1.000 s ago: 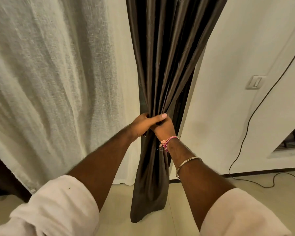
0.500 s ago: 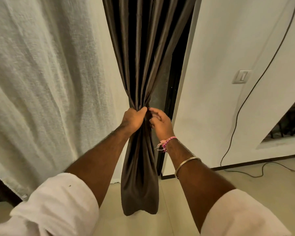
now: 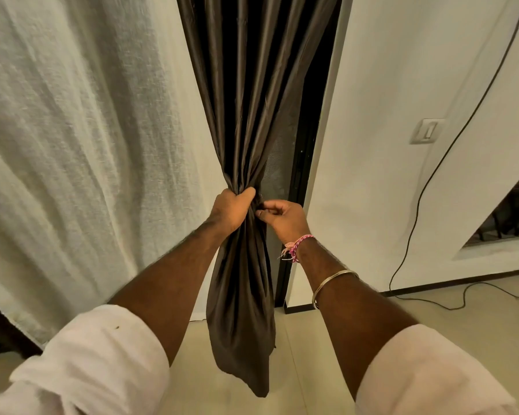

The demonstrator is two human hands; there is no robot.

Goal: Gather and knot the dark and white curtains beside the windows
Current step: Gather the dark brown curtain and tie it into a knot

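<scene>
A dark brown satin curtain (image 3: 246, 94) hangs in the middle, its folds pinched together at waist height. My left hand (image 3: 229, 209) is clenched around that gathered neck. My right hand (image 3: 283, 217) sits just right of it, fingers curled, fingertips touching the bunched fabric at the same height. Below the grip the curtain's tail hangs loose, its tip just above the floor. A sheer white curtain (image 3: 81, 139) hangs to the left, ungathered and untouched.
A dark window frame (image 3: 303, 175) shows behind the curtain. A white wall on the right carries a switch plate (image 3: 427, 130) and a black cable (image 3: 426, 187) that trails onto the tiled floor. A barred opening (image 3: 510, 217) is at far right.
The view has swung right and nearer. My right hand has come off the bunch and now rests beside it with curled fingers, while my left hand keeps its grip on the gathered curtain.
</scene>
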